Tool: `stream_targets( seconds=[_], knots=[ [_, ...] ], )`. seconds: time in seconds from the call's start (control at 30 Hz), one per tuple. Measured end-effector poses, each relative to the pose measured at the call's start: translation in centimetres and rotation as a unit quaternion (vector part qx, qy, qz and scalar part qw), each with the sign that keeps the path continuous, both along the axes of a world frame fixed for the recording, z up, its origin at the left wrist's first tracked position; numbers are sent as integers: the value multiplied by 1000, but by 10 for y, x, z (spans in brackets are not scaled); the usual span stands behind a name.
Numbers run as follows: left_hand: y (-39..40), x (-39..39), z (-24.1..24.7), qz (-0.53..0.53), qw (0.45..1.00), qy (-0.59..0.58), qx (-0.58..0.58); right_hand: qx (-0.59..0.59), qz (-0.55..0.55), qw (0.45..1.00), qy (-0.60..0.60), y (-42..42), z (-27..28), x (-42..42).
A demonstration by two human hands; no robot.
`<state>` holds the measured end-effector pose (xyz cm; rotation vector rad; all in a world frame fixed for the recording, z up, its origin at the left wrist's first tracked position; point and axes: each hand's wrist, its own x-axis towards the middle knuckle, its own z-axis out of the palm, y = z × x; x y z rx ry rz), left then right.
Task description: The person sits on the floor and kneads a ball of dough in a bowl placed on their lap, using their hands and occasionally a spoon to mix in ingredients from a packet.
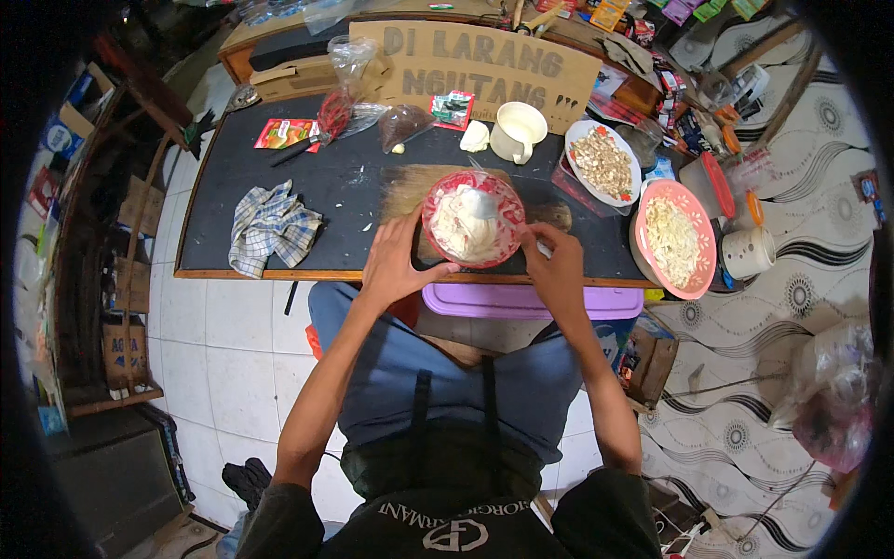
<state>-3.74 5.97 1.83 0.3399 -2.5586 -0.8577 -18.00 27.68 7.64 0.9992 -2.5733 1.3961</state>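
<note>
A red bowl (516,196) with pale, wet batter (457,227) in it sits at the front of a wooden cutting board (401,189). A spoon (480,205) rests in the batter. My left hand (397,262) cups the bowl's left side, thumb stretched along the near edge. At the right rim, my right hand (557,262) has its thumb and fingertips against the bowl, the other fingers curled. Behind the bowl stand a cream-coloured cup (504,143) with pale contents and a small white lump (475,137).
A checked cloth (274,229) lies left on the black table (209,209). A knife (293,151), packets and plastic bags sit behind. To the right are a plate (577,155) of chopped food and a pink basin (702,269) of shredded food. A purple lid (482,300) shows below the table edge.
</note>
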Motion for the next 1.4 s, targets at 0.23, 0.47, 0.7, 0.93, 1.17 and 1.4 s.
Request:
stream_targets(
  seconds=[0.23, 0.47, 0.7, 0.93, 1.17, 1.4],
  knots=[
    [0, 1, 3, 0, 1000, -11, 19, 79, -13, 993, -91, 25, -18, 5],
    [-2, 2, 0, 5, 1000, -2, 5, 52, -30, 996, -65, 29, -3, 15],
    [0, 1, 3, 7, 1000, -12, 9, 25, 5, 995, -97, 15, -25, 4],
    [-2, 3, 0, 2, 1000, -5, 3, 90, -37, 994, -43, 22, -5, 31],
    [-3, 2, -1, -1, 1000, 7, 4, 192, 23, 979, 66, 2, 11, 56],
    [-2, 1, 1, 6, 1000, -9, 6, 221, 18, 951, 215, -33, 17, 78]
  ],
)
